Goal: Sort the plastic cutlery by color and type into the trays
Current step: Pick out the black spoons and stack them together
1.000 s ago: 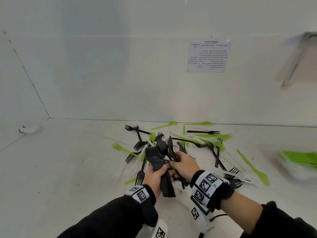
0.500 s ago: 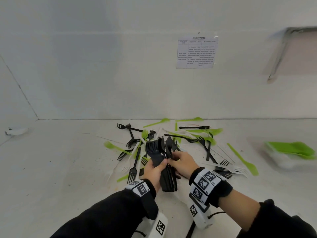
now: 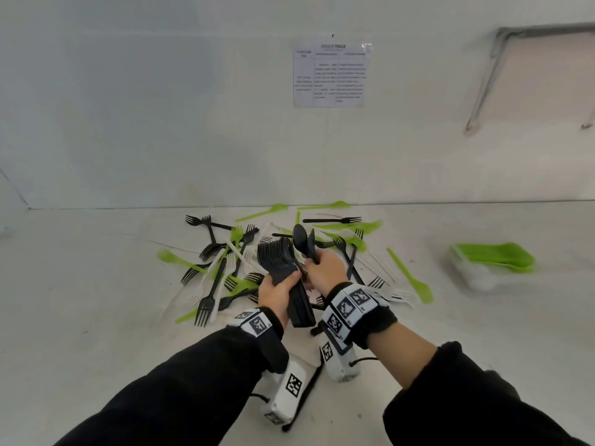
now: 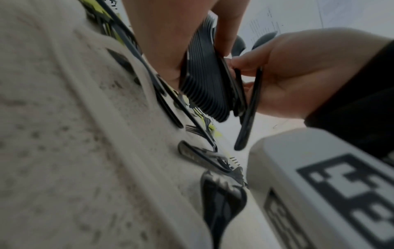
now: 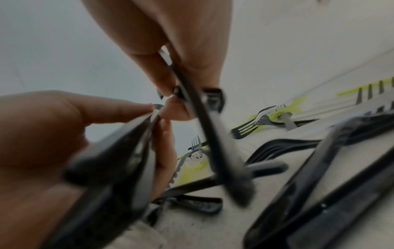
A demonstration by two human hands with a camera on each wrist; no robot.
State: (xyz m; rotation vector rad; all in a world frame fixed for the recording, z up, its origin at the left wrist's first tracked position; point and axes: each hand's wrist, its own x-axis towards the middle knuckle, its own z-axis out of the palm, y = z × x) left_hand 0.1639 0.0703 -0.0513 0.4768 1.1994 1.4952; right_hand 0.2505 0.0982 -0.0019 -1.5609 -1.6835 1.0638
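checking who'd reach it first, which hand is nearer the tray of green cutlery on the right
Right. The right hand, holding black spoons, is on the side of the tray of green cutlery. The left hand, gripping the black spoon stack, sits farther away, beyond the right hand.

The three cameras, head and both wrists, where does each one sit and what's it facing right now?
Head: on the person's head, looking down and forward at the cutlery pile; shows both sleeves, left hand and right hand.
Left wrist: low on the left wrist, looking along the hand at the black spoon stack that it grips; the right hand shows too.
Right wrist: on the right wrist, facing the loose black spoons that it pinches; the left hand shows too.
Shared: all three show both hands and the stack.
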